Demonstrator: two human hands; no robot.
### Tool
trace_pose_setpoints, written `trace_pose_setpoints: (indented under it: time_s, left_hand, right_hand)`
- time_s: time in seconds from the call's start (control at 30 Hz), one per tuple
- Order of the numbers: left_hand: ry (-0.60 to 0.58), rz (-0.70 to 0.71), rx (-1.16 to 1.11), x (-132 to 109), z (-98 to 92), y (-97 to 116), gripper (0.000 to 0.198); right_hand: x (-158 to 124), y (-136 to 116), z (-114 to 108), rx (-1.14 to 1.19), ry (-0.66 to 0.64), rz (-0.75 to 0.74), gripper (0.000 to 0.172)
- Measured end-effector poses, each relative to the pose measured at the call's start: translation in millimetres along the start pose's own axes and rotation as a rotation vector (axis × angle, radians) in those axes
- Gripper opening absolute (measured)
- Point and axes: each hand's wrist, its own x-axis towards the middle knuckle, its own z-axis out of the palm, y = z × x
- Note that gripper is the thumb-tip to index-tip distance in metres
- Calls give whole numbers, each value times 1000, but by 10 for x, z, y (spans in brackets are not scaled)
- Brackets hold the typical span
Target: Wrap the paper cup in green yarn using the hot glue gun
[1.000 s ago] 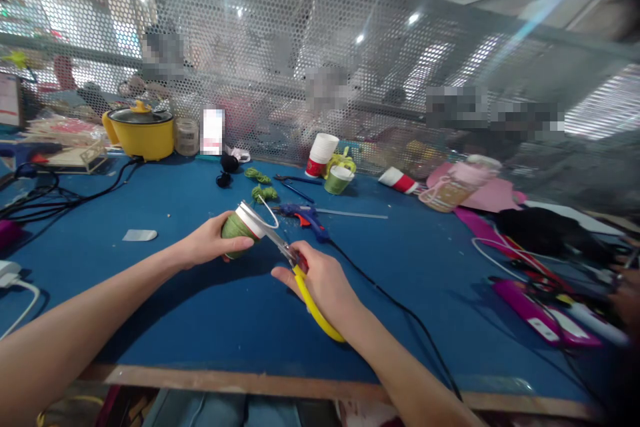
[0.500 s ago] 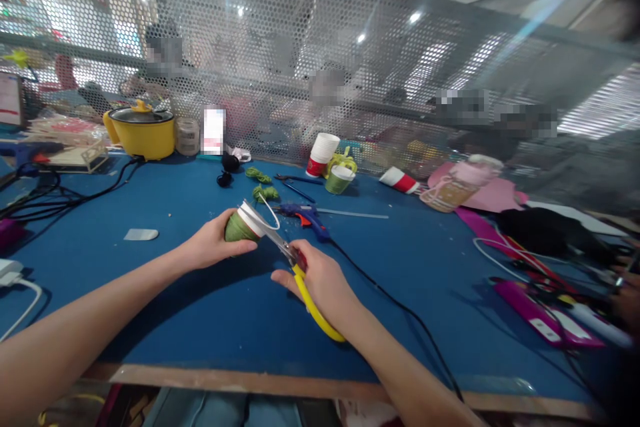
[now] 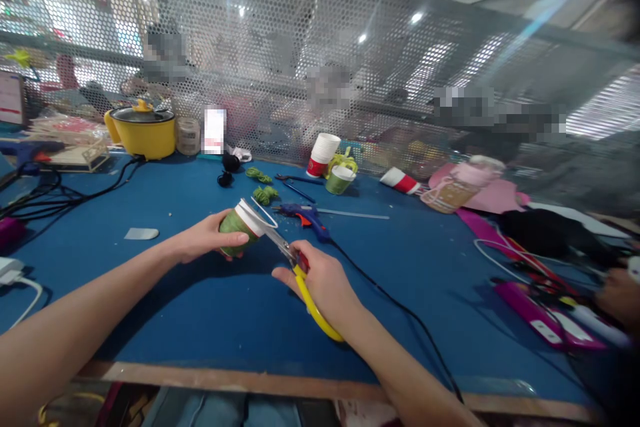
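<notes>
My left hand (image 3: 205,240) is wrapped round a paper cup covered in green cord (image 3: 235,230), held on its side above the blue table (image 3: 210,307). A thin white strip curls off the cup's white rim (image 3: 249,215). My right hand (image 3: 320,280) grips yellow-handled scissors (image 3: 300,273); their blades reach up to the cup's rim. A blue glue gun (image 3: 306,216) lies just behind, its black cable running past my right wrist.
At the back stand a yellow pot (image 3: 143,132), a stack of paper cups (image 3: 323,155), a green cup (image 3: 339,180) and bundles of green cord (image 3: 265,194). Pink boxes (image 3: 543,317) and cables lie at the right, where another person's hand (image 3: 617,293) shows. A perforated screen (image 3: 320,67) closes the far side.
The cup has turned slightly in my left hand and the scissors have shifted a little along its rim. The other person's hand at the right edge has moved.
</notes>
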Motion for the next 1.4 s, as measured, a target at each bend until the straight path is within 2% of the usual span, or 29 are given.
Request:
trace_pose_setpoints:
  time_s: [0.07, 0.23, 0.7, 0.9, 1.0, 1.07, 1.27, 1.4]
  left_hand:
    - [-27, -30, -13, -8, 19, 7, 52]
    - [48, -12, 95, -6, 91, 7, 49]
    - [96, 21, 110, 30, 61, -62, 56]
    - [3, 17, 0, -5, -15, 4, 54]
    - [-79, -23, -110, -23, -39, 15, 52]
    - [-91, -41, -113, -28, -30, 10, 50]
    - [-31, -19, 17, -21, 51, 12, 46]
    - [7, -18, 45, -13, 68, 10, 49]
  right_hand:
    - [7, 27, 12, 1, -5, -4, 41]
    - [15, 70, 46, 27, -24, 12, 49]
    - [-7, -22, -7, -14, -14, 16, 39]
    - [-8, -17, -1, -9, -7, 17, 37]
    - [-5, -2, 7, -9, -3, -5, 38]
    - [3, 10, 14, -3, -8, -5, 41]
    - [24, 49, 47, 42, 7, -20, 48]
    - [14, 52, 55, 22, -1, -8, 46]
